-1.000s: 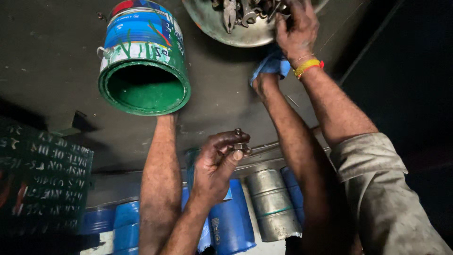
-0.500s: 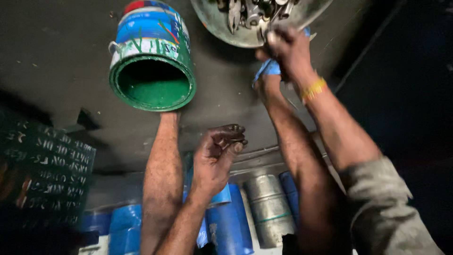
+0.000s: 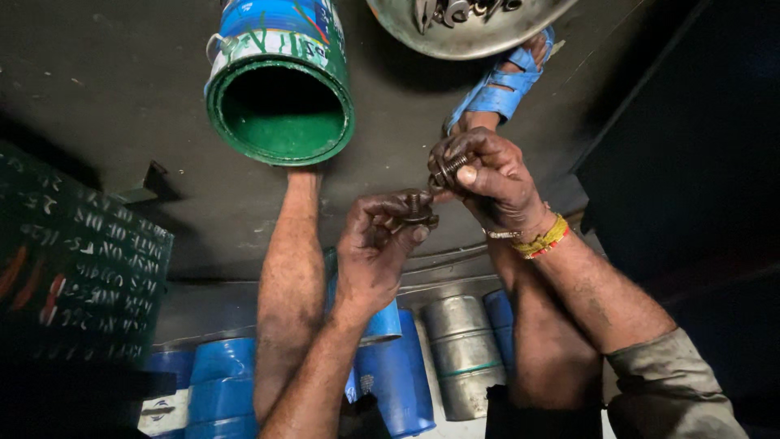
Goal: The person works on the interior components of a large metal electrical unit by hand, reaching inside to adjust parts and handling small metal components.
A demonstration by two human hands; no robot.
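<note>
Floor: dark bare concrete [image 3: 122,73], dim room.
Surroundings: green paint can [image 3: 280,89], metal bowl [image 3: 471,32], blue drums [image 3: 398,374].
My left hand [image 3: 374,252]: pinching bolt [image 3: 416,210].
My right hand [image 3: 487,179]: clasping threaded part [image 3: 448,171], just beside bolt.

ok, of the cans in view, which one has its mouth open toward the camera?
The green-lined paint can at top, beyond the hands. Its open mouth shows a green inside. The blue cans and silver can below show only closed sides and ends.

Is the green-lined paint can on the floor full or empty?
Empty, as far as shows. The paint can has no lid, and its mouth faces the camera showing only bare green inner walls and bottom.
</note>
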